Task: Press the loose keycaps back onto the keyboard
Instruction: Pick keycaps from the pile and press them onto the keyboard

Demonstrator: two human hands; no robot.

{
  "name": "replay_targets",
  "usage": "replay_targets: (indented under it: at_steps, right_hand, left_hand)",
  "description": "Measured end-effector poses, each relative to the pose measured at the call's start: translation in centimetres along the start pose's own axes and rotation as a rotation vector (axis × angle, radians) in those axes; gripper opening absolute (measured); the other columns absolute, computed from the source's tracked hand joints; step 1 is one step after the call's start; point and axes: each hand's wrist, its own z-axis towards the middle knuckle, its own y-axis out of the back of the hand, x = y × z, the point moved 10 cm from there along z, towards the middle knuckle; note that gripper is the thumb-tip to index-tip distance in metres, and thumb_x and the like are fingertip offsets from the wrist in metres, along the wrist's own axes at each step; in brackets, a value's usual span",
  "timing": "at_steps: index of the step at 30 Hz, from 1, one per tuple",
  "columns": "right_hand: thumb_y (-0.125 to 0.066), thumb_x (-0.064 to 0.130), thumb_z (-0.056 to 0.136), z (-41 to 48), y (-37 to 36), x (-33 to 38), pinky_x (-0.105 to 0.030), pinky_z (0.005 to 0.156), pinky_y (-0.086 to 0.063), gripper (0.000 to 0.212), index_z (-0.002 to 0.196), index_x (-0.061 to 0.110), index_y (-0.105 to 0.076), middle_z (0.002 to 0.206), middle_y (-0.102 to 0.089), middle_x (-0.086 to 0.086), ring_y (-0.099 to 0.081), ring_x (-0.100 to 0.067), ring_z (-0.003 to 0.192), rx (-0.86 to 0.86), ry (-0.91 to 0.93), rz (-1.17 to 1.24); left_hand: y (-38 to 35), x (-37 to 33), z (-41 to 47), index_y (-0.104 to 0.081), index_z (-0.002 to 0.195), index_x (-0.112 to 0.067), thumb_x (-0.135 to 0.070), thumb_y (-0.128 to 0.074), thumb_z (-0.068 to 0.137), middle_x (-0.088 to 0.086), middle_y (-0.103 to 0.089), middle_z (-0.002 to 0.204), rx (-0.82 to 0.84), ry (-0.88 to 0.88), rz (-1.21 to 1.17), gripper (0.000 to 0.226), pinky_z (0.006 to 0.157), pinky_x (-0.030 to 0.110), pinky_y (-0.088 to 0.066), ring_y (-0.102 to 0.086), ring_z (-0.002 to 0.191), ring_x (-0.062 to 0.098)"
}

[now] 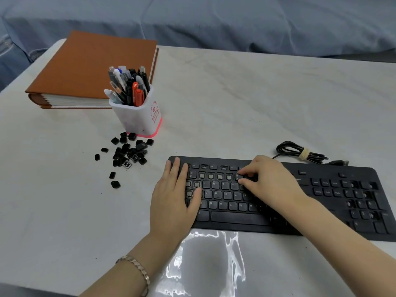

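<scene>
Item: black full-size plastic keyboard, flat on the near right part of the table. Long axis runs left to right, the right end slightly nearer. Legends read upright from the near side and the space bar lies along the near edge. Bare sockets show in the number row, the left columns and the number pad.

Item: loose black square keycaps, a scattered heap to the left of the keyboard, touching the near side of the pen pot, with strays nearer.

Left hand: palm down, fingers straight, lying flat on the keyboard's left end. A metal link bracelet is on the wrist.

Right hand: fingers curled, tips on the number row near the 7 key. Whether they pinch a keycap cannot be told.

Surface: pale grey-white marbled table with a glossy clear plastic sheet on its near part.

Also present:
- brown cloth-bound thick book, far left
- white square pen pot with a pink base, full of pens
- bundled black cable, just beyond the keyboard

Room: blue-grey cloth beyond the far edge.
</scene>
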Motion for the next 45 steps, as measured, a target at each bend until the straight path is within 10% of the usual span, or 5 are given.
replay_targets:
  at_steps: [10,22,25,33,45]
  right_hand:
    - [-0.086,0.011,0.03,-2.1,-1.2,3.4,-0.02,0.034,-0.029,0.041,0.066,0.005,-0.066,0.059,-0.054,-0.006,-0.054,-0.023,0.048,-0.203,0.207,-0.5]
    - [-0.083,0.016,0.039,-2.8,-2.4,3.0,-0.024,0.044,-0.045,0.058,0.092,-0.002,-0.068,0.073,-0.06,-0.008,-0.059,-0.024,0.061,-0.219,0.222,-0.487]
    - [-0.052,0.014,0.084,-3.1,-2.4,1.3,-0.025,0.085,-0.042,0.054,0.136,0.006,-0.038,0.106,-0.048,-0.006,-0.05,-0.021,0.101,-0.092,0.069,-0.126]
    - [-0.023,-0.023,0.086,-5.5,-1.4,-0.6,-0.021,0.073,-0.056,0.041,0.099,-0.002,-0.057,0.099,-0.061,-0.017,-0.064,-0.022,0.09,0.011,-0.346,1.767]
    - [-0.062,0.005,0.055,-7.4,-0.1,2.0,-0.026,0.08,-0.053,0.047,0.1,-0.006,-0.064,0.109,-0.066,-0.018,-0.063,-0.028,0.104,0.078,-0.165,1.953]
  left_hand:
    - [-0.1,0.0,0.0,-0.046,0.134,-0.008,-0.044,-0.035,0.087,0.007,-0.038,0.146,-0.017,-0.004,0.021,0.06,0.107,0.035,-0.024,-0.021,0.139,0.016]
    - [0.0,-0.3,0.0,-0.049,0.132,-0.005,-0.042,-0.035,0.087,0.01,-0.041,0.144,-0.028,-0.029,0.066,0.059,0.104,0.036,-0.031,-0.026,0.137,0.02]
    - [0.0,-0.3,0.0,-0.048,0.132,-0.005,-0.043,-0.035,0.087,0.011,-0.041,0.144,-0.027,-0.033,0.071,0.06,0.104,0.037,-0.03,-0.028,0.137,0.022]
    - [-0.3,-0.1,0.0,-0.049,0.132,-0.005,-0.044,-0.033,0.087,0.011,-0.04,0.144,-0.005,-0.033,0.098,0.061,0.102,0.039,-0.032,-0.03,0.137,0.024]
    - [-0.4,-0.1,0.0,-0.049,0.131,-0.005,-0.044,-0.034,0.087,0.012,-0.041,0.143,-0.005,-0.028,0.123,0.061,0.101,0.039,-0.034,-0.031,0.136,0.025]
